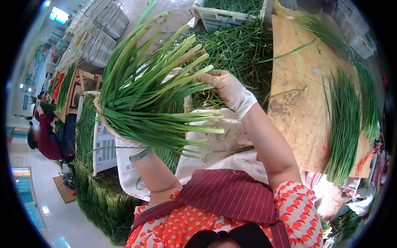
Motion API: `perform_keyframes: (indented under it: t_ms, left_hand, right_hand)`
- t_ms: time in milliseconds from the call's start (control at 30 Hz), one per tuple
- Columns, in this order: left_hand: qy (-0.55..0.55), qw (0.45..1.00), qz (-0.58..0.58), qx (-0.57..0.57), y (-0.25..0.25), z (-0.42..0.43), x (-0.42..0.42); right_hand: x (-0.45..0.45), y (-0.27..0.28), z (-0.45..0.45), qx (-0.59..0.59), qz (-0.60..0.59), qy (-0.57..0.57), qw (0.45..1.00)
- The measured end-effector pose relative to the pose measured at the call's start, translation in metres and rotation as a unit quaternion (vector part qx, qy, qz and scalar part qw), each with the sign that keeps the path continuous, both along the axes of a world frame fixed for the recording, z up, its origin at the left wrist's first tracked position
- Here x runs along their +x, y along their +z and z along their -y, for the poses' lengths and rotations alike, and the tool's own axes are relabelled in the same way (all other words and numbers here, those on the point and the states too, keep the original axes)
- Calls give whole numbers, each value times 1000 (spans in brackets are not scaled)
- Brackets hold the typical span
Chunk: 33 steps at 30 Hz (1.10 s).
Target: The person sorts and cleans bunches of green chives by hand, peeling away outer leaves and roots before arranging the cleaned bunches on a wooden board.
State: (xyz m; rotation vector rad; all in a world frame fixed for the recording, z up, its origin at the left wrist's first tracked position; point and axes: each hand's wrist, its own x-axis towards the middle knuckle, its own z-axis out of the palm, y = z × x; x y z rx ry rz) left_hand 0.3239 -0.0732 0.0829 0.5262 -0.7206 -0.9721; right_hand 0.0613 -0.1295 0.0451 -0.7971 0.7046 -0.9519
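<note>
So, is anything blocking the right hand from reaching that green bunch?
Nothing visible is: the right hand already meets the green bunch at its pale stem ends, with nothing between them.

At the far left of the view, a person point(47, 138) in a dark red top and dark headwear works beside a wooden table point(64, 105) spread with greens and something red point(58, 84). A wooden frame point(84, 78) stands next to that table, and white slatted crates point(93, 37) rise in a stack nearby. Behind, a colourful picture point(40, 61) covers part of the wall, with a bright rectangular light point(59, 15) beyond. A brown board point(62, 191) lies on the pale, shiny floor point(62, 223), a dark bundle point(67, 175) beside it. More pale crates point(355, 37) sit at the upper right.
</note>
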Motion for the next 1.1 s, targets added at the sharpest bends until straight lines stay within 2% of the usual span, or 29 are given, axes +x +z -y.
perform_keyframes:
  t_ms: [67, 100, 167, 233, 300, 367, 400, 433, 500, 533, 567, 600, 633, 700, 767, 867, 933, 967, 1000, 1033, 1067, 1100]
  left_hand:
    - [-42, 997, -55, -36, 2, 0, 0]
    - [-56, 995, -73, -48, 2, 0, 1]
    - [-16, 999, -44, -15, 0, 3, 8]
    - [-6, 998, -51, -27, -3, 3, 6]
    - [5, 998, -57, -38, -1, -1, 5]
    - [-80, 997, 12, 3, 7, -4, 8]
    - [-48, 997, -64, -4, -4, 2, 19]
    - [-47, 997, -64, -4, -3, 3, 15]
    - [-23, 998, -50, -5, -4, 4, 11]
    - [-17, 999, -44, -9, -4, 4, 9]
    - [-11, 999, -38, -13, -4, 3, 7]
    - [-9, 999, -32, -14, -5, 4, 7]
    - [-8, 1000, -24, -16, -4, 4, 7]
    - [-2, 1000, -13, -19, -3, 4, 9]
    - [5, 1000, 6, -27, -2, 4, 13]
    - [48, 991, 117, -52, -3, 6, 17]
    - [184, 952, 238, -50, -10, 9, 19]
    - [52, 988, 84, -119, -10, 11, 20]
    - [-14, 988, 6, -154, -10, 10, 19]
    - [-81, 977, -74, -184, -8, 8, 15]
    - [-1, 995, -24, -99, -3, 2, 4]
    - [19, 996, -38, -73, -2, 1, 4]
  right_hand:
    - [-10, 12, -3, -114, -95, 25, 989]
    - [-16, 13, -2, -114, -95, 25, 989]
    - [-30, 12, 5, -183, -236, -5, 954]
    - [-46, 14, 6, -183, -175, -46, 966]
    - [-70, 8, 12, -68, -103, -179, 976]
    - [-95, -20, 28, -38, 58, -302, 951]
    - [-107, -33, 36, -36, 29, -289, 956]
    - [-99, -28, 31, -36, 29, -289, 956]
    - [-66, -9, 7, -212, -204, -285, 912]
    - [-51, -1, -8, -254, -197, -217, 922]
    - [-40, -2, -12, -411, -303, -179, 841]
    - [-23, 11, -19, -505, -391, -196, 744]
    - [-8, 9, -22, -536, -395, -224, 712]
    - [5, -10, -15, -576, -377, -213, 693]
    - [9, -15, -13, -572, -349, -221, 709]
    - [12, -9, -18, -532, -336, -228, 743]
    - [11, -6, -21, -496, -354, -230, 759]
    - [9, -6, -21, -409, -304, -259, 820]
    - [7, -6, -21, -316, -250, -285, 870]
    - [5, -11, -15, -385, -265, -355, 810]
    - [1, -15, -11, -331, -204, -342, 855]
    - [-5, -18, -8, -274, -142, -326, 894]
